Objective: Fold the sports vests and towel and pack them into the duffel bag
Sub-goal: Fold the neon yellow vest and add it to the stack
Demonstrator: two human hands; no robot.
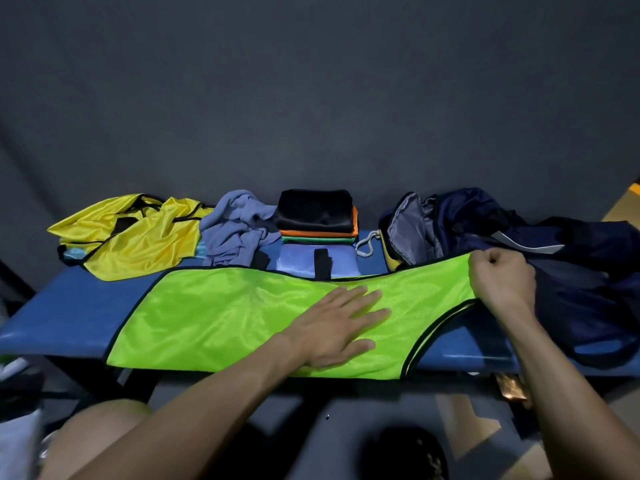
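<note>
A lime green sports vest (221, 317) lies spread flat across the blue bench (69, 320). My left hand (339, 327) presses flat on its middle with straight fingers. My right hand (502, 282) grips the vest's right shoulder end in a fist, beside the dark navy duffel bag (540, 244), which lies open at the right. A crumpled yellow vest (138, 237) sits at the back left. A rumpled grey-blue towel (235, 230) lies next to it. Behind the green vest stands a stack of folded items (318, 220): black on top, orange and green below.
A light blue folded piece with a black strap (318, 261) lies in front of the stack. A white cord (367, 244) rests by the bag's mouth. A dark curtain hangs behind the bench. My knee (104, 434) is below the bench's front edge.
</note>
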